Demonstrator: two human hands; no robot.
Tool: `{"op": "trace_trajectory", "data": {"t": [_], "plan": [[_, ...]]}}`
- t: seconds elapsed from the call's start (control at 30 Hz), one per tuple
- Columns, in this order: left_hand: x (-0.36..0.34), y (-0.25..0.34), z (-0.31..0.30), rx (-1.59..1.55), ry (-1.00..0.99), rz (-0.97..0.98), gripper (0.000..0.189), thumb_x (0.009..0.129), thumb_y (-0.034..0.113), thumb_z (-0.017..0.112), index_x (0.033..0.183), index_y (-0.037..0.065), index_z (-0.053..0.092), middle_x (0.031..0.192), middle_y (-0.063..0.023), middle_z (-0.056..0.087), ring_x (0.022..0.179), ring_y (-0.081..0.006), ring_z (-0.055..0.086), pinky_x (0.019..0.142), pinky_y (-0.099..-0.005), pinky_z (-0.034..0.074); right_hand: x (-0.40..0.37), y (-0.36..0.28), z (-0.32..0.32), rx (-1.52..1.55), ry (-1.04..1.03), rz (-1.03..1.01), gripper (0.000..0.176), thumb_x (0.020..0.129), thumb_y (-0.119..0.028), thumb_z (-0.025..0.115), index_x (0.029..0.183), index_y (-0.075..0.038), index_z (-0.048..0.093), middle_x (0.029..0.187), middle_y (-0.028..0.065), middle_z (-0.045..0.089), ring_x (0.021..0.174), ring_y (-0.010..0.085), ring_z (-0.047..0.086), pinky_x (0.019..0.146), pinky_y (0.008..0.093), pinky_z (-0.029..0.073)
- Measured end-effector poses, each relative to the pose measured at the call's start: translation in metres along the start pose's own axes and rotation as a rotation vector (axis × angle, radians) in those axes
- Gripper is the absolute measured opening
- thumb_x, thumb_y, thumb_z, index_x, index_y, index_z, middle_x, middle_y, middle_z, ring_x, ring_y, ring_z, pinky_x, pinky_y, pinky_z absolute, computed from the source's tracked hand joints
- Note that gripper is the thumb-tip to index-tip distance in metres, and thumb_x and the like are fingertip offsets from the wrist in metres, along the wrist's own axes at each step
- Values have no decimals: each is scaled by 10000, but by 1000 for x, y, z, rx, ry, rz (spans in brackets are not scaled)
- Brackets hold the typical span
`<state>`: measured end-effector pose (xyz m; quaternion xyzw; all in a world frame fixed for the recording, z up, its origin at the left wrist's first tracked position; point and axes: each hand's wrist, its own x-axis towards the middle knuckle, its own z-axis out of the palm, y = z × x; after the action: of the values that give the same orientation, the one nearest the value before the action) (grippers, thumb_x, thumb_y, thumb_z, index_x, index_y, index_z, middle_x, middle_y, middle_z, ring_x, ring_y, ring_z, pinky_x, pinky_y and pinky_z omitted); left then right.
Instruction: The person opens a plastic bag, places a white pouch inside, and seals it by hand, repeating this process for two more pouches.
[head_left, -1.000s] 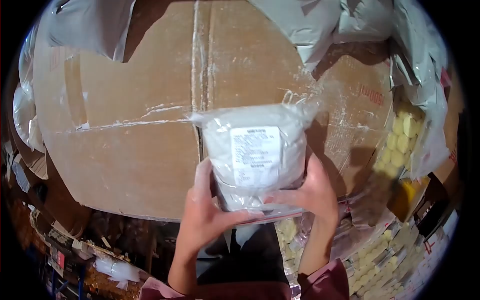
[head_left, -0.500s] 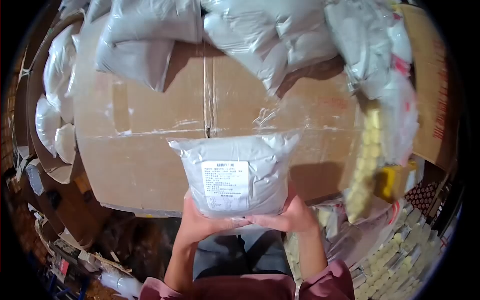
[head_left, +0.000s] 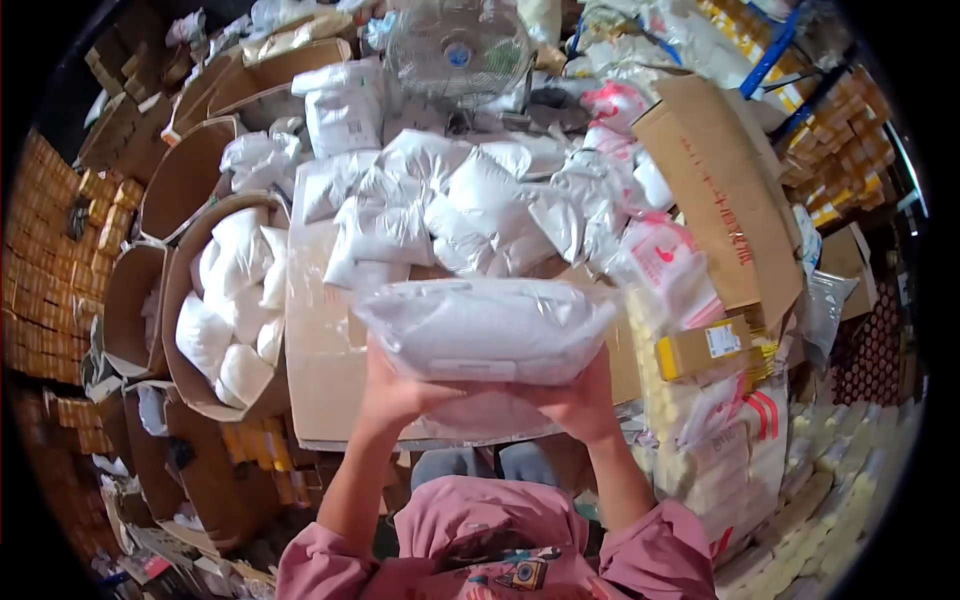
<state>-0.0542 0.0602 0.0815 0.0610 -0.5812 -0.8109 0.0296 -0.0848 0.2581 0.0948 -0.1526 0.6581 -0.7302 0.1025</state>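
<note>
Between my two hands is a clear plastic bag of white powder (head_left: 485, 330), held up over the cardboard-topped work surface (head_left: 330, 400). My left hand (head_left: 395, 395) grips its left side from below, and my right hand (head_left: 585, 400) does the same on the right. The fingers are partly hidden under the bag. Its top edge now faces away and its printed label is foreshortened. A pale bulge of plastic shows beneath my hands. Beyond it, several similar filled bags (head_left: 490, 215) lie heaped on the far half of the surface.
A cardboard box (head_left: 175, 300) of white bags stands at left among other cartons. A fan (head_left: 460, 55) is at the back. To the right are a cardboard flap (head_left: 715, 190) with red lettering, a small yellow-brown box (head_left: 705, 345) and plastic-wrapped pale rolls (head_left: 700, 470).
The view has tilted up and now takes in more of the room. Both hands still hold the bag, which has tipped so its label no longer faces me squarely.
</note>
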Motion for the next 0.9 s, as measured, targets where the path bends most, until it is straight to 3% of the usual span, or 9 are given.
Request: {"op": "trace_trajectory", "data": {"t": [0.03, 0.13, 0.17, 0.27, 0.47, 0.57, 0.67, 0.87, 0.9], "plan": [[4, 17, 9, -36, -22, 133, 661, 546, -26, 858, 1137, -42, 562, 1062, -143, 647, 957, -220, 636, 836, -355, 536, 6, -21, 2, -35, -27, -42, 747, 678, -13, 819, 1303, -16, 409, 1198, 89, 556, 1118, 177, 543, 952, 328, 450], [13, 82, 31, -48, 73, -98, 501, 637, -13, 817, 1090, -34, 605, 985, -129, 671, 889, -211, 656, 787, -345, 544, 20, -85, 23, 51, 21, -161, 674, 766, -101, 771, 1304, -11, 375, 1178, 93, 553, 1099, 165, 546, 934, 315, 444], [10, 105, 45, -66, 83, -70, 448, 677, 11, 799, 1085, -29, 618, 967, -121, 676, 865, -202, 659, 765, -339, 542, 27, -110, 26, -7, 4, -103, 636, 798, -156, 749, 1287, 3, 375, 1187, 107, 556, 1090, 165, 549, 934, 315, 442], [11, 141, 62, -107, 74, 0, 364, 737, 66, 780, 1066, -18, 651, 968, -106, 683, 811, -182, 660, 715, -315, 534, 46, -134, 21, 0, -83, 14, 645, 795, -169, 755, 1279, 16, 370, 1210, 118, 549, 1094, 168, 547, 934, 312, 441], [5, 179, 63, 14, 125, 140, 353, 743, 103, 786, 1044, -30, 658, 942, -118, 689, 797, -192, 665, 719, -323, 542, 29, -153, 30, 84, -292, 14, 953, 661, -82, 837, 1436, -47, 283, 1344, 95, 480, 1228, 220, 480, 1023, 350, 403], [0, 197, 64, 31, 193, 173, 380, 729, 134, 806, 1036, -33, 656, 928, -127, 687, 777, -198, 667, 716, -329, 547, 19, -169, 38, 122, -321, 76, 985, 599, -37, 863, 1412, -52, 308, 1296, 79, 507, 1216, 216, 493, 1019, 357, 414], [-2, 208, 60, -1, 186, 131, 556, 685, 181, 843, 1132, -38, 595, 993, -142, 669, 846, -210, 662, 757, -349, 545, 22, -165, 41, 28, -282, -27, 981, 586, 9, 850, 1408, -53, 318, 1283, 74, 517, 1211, 209, 498, 1013, 358, 420], [-23, 184, 26, 341, -176, 283, 904, 568, 183, 909, 1300, -23, 419, 1144, -144, 605, 1026, -219, 608, 904, -351, 489, 19, -167, 39, 171, -209, 0, 947, 608, -6, 860, 1390, -43, 327, 1269, 80, 519, 1173, 194, 515, 972, 346, 440], [-28, 180, 30, 231, -118, 206, 873, 563, 137, 910, 1283, -8, 438, 1137, -130, 610, 1031, -212, 605, 912, -335, 480, 20, -167, 38, 164, -200, -12, 937, 616, -16, 862, 1386, -43, 329, 1268, 83, 519, 1171, 197, 514, 969, 348, 440]]}}
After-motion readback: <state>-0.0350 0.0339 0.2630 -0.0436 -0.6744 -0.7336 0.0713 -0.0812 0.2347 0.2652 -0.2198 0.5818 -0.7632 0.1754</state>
